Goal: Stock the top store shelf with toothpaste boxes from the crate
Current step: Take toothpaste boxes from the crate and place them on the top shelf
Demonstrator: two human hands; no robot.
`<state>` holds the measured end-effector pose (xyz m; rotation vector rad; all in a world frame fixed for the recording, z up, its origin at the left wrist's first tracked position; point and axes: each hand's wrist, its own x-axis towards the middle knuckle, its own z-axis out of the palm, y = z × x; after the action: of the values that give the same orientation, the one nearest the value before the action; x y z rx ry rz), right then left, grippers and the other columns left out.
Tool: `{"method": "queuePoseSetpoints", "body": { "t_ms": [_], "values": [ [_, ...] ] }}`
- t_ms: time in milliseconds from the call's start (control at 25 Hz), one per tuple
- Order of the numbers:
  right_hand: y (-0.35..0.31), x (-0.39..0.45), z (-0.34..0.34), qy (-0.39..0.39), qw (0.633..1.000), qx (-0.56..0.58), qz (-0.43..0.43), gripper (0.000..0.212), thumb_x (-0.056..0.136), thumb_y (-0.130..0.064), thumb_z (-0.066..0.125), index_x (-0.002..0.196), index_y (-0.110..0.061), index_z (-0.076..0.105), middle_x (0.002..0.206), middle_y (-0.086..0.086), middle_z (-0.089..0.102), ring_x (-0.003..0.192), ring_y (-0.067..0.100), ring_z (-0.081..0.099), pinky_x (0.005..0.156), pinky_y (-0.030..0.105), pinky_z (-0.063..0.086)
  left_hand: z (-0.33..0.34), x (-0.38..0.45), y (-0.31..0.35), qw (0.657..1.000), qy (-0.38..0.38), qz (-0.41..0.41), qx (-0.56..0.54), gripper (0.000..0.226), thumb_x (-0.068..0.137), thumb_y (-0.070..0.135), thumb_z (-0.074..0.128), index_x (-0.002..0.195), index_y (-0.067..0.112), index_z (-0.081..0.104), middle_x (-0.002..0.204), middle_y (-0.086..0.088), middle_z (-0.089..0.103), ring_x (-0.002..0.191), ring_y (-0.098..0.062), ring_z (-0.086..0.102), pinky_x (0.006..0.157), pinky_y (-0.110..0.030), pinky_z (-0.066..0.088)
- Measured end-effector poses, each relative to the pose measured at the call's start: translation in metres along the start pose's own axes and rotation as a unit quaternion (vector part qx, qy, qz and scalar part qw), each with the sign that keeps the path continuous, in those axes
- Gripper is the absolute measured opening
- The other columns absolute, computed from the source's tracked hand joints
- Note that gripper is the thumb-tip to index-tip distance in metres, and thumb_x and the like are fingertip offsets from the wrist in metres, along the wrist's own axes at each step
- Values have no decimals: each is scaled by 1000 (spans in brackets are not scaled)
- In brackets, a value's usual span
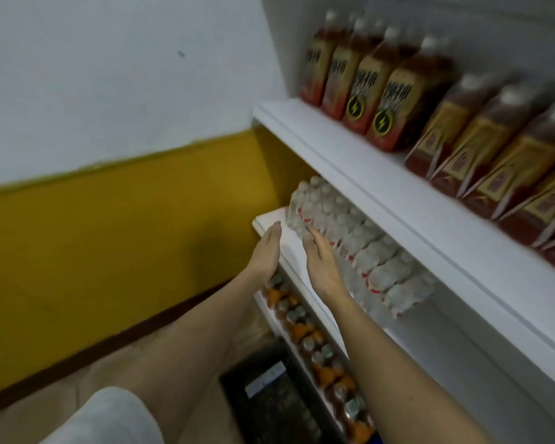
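White shelving: we've got both arms out near the left end of the middle white shelf board [271, 219], no toothpaste boxes showing anywhere.
Crate: dark plastic crate [269, 392] on the floor below, something pale lying inside, too blurry to call.
Step tip: we'd say dip down to that crate first, then lift a box up.
Grip: left hand [266, 251] and right hand [321, 261] flat, fingers straight, empty; the right sits just beside the wrapped clear water bottles [350, 232].

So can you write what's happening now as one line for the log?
left hand: open, empty | right hand: open, empty | dark plastic crate: on floor | clear water bottles: middle shelf
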<state>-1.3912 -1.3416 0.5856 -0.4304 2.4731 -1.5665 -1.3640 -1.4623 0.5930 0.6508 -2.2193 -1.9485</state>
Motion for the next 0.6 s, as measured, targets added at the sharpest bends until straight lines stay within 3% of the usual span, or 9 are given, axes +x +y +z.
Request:
{"method": "queuePoseSetpoints", "body": {
  "t_ms": [80, 160, 200, 280, 360, 400, 520, 600],
  "values": [
    [35, -7, 18, -43, 998, 7, 54, 49, 102, -51, 31, 148, -33, 36, 152, -11, 35, 138, 8, 33, 116, 29, 25, 1, -2, -49, 995, 13, -81, -59, 49, 103, 52, 29, 135, 24, 53, 132, 14, 57, 122, -7, 53, 107, -28, 37],
    [70, -15, 39, -71, 990, 29, 114, 50, 100, -53, 35, 145, -32, 40, 150, -9, 39, 137, 11, 37, 113, 26, 26, 3, -11, -92, 981, 12, -156, -118, 35, 105, 38, 36, 112, 19, 65, 103, 6, 71, 96, -8, 67, 85, -23, 54],
    [90, -18, 52, -79, 985, 39, 146, 56, 96, -62, 37, 144, -33, 43, 149, -9, 41, 137, 13, 39, 115, 31, 28, 4, -14, -112, 972, -1, -186, -144, 30, 105, 31, 36, 106, 18, 63, 96, 4, 70, 90, -8, 66, 77, -20, 54],
    [133, -29, 79, -88, 971, 41, 216, 62, 92, -68, 37, 143, -34, 43, 150, -8, 42, 138, 16, 39, 117, 35, 28, 2, -13, -163, 957, 7, -254, -137, 30, 106, 33, 31, 123, 22, 54, 115, 5, 60, 101, -8, 54, 85, -21, 43],
    [180, -40, 102, -108, 959, 26, 259, 53, 101, -51, 34, 148, -27, 38, 152, -5, 37, 142, 17, 32, 114, 24, 23, 1, -1, -230, 943, 13, -320, -96, 47, 106, 43, 27, 144, 20, 41, 144, 1, 44, 125, -16, 45, 100, -27, 34],
    [205, -44, 114, -127, 953, 20, 273, 52, 103, -46, 32, 150, -23, 35, 153, -3, 35, 143, 16, 30, 109, 19, 21, 3, 4, -267, 929, 19, -358, -93, 52, 105, 46, 28, 147, 18, 39, 147, -1, 42, 128, -22, 45, 103, -31, 36],
    [289, -63, 149, -157, 931, 23, 329, 54, 103, -47, 31, 150, -20, 33, 155, -1, 35, 142, 14, 31, 101, 14, 21, 16, 6, -367, 863, 74, -484, -127, 54, 103, 47, 39, 142, 10, 48, 119, -6, 60, 99, -23, 60, 85, -32, 46],
    [343, -72, 175, -157, 919, 14, 363, 56, 102, -50, 33, 150, -21, 36, 154, -1, 37, 142, 15, 33, 109, 20, 25, 30, 6, -421, 832, 69, -526, -159, 56, 104, 48, 32, 147, 13, 40, 129, -4, 57, 113, -25, 57, 89, -32, 40]
  ]
}}
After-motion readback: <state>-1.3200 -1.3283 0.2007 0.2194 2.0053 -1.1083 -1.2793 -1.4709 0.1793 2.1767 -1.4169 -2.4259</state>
